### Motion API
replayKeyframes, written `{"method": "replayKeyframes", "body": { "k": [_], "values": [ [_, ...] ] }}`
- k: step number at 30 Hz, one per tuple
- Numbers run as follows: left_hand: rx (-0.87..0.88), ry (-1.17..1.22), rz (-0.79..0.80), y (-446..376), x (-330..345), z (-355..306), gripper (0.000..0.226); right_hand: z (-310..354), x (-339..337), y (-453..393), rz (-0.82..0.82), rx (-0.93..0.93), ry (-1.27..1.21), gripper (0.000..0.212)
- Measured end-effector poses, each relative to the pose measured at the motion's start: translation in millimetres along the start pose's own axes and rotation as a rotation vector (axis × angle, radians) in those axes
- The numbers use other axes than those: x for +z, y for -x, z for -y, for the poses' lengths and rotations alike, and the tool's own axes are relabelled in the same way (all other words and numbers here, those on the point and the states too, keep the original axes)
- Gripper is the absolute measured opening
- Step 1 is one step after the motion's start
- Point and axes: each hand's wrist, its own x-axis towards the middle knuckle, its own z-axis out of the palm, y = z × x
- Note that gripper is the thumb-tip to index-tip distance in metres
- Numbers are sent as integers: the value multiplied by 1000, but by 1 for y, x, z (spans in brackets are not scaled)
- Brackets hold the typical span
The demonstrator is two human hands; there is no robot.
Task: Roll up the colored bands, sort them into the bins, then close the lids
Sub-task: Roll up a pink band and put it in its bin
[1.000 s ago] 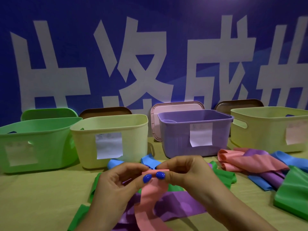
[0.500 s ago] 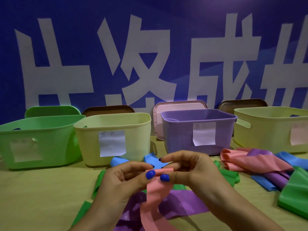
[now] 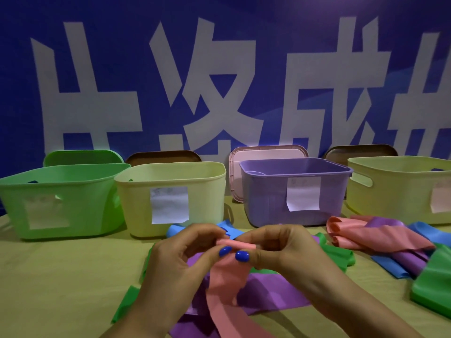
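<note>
Yellow-green tabletop [image 3: 48,276], left hand [image 3: 180,259] and right hand [image 3: 280,250] raised together, curled fingers pinching rolled end of pink stretchy band [image 3: 227,276], four open bins behind.

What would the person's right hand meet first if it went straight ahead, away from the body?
Probably the purple bin: the right hand, pinching the pink band, sits just in front of it, though depth is unclear.

A deep blue wall [image 3: 122,25] fills the background, printed with large white block characters [image 3: 214,93]. Below it runs a tan worktop [image 3: 48,276]. Lighting is dim, with a bluish cast.
</note>
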Motion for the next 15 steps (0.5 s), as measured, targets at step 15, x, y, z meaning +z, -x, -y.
{"method": "replayKeyframes", "body": {
  "k": [15],
  "values": [
    [-429,380,137,-5,1,-8,30,-6,2,-4,-107,-40,-16,20]
  ]
}}
